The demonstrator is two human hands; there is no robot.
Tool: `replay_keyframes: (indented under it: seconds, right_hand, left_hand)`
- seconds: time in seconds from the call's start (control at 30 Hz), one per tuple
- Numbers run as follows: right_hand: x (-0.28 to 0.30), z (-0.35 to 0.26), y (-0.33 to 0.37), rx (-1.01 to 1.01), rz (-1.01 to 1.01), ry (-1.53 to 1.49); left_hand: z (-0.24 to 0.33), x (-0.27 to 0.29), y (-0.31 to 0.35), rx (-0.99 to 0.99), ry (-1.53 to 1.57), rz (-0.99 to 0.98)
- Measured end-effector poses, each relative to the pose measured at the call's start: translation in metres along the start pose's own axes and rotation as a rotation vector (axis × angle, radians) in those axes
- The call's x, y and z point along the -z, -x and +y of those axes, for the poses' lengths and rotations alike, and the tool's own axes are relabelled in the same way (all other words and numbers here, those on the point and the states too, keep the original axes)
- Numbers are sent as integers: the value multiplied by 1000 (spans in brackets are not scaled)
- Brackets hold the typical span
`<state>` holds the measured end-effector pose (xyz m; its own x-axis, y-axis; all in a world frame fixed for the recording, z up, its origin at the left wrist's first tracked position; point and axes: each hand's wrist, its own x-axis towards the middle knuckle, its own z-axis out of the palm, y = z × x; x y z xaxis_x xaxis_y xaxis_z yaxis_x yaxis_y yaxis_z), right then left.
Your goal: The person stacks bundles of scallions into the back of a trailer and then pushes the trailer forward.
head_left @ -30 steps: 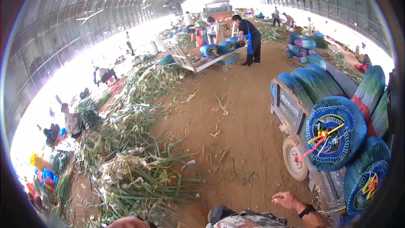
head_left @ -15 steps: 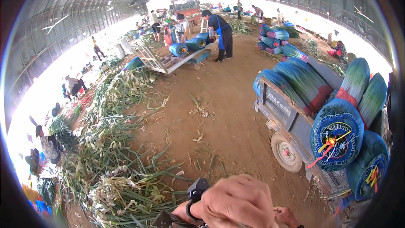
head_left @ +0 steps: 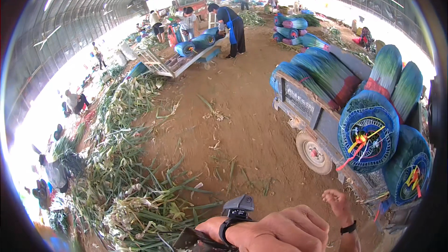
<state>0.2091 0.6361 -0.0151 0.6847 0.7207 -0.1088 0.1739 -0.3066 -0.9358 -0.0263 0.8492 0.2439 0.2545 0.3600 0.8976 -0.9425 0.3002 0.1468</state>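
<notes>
My left hand (head_left: 294, 228) is large at the lower edge, back and knuckles up, with its fingers curled under and hidden. Whether anything is in them does not show. Its wrist carries a black strap with a grey and black device (head_left: 239, 204). To its right, my right hand (head_left: 337, 203) is raised above the dirt floor (head_left: 252, 144), fingers loosely bent and apart, with nothing visible in them. A black band (head_left: 348, 227) circles that wrist. The hand is nearest the cart (head_left: 322, 128), apart from it. Big green-and-white vegetable bundles in blue and red netting (head_left: 368, 130) fill the cart.
A long heap of cut green leaves (head_left: 135, 196) lies at left. Farther back, people in dark (head_left: 229, 28) and white (head_left: 189, 22) tops stand by a flat trolley (head_left: 186, 65) bearing netted bundles. Behind them is a red truck (head_left: 190, 2). More bundles (head_left: 291, 30) are stacked back right.
My right hand has come out from behind the left and moved right and up. The left hand has shifted right and lower. The whole view has turned slightly.
</notes>
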Motion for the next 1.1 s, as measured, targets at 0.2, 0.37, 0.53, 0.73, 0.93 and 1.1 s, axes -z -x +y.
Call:
replay_keyframes:
  seconds: [0.2, 0.37, 0.53, 0.73, 0.93, 1.1]
  right_hand:
    - [32, -119, -32, 352, 162, 246]
    - [80, -186, -20, 640, 525, 491]
    - [130, -197, -68, 768, 734, 741]
    - [149, -183, -142, 612, 796, 924]
    - [136, -186, -139, 583, 851, 1266]
    - [129, -191, -135, 601, 818, 1207]
  left_hand:
    - [0, -6, 6, -29, -29, 33]
    - [-2, -7, 5, 12, 55, -23]
    - [7, -2, 2, 17, 29, -23]
    - [14, 2, 3, 15, 44, -16]
    - [18, 5, 1, 29, 53, 17]
    - [22, 3, 1, -25, 25, -25]
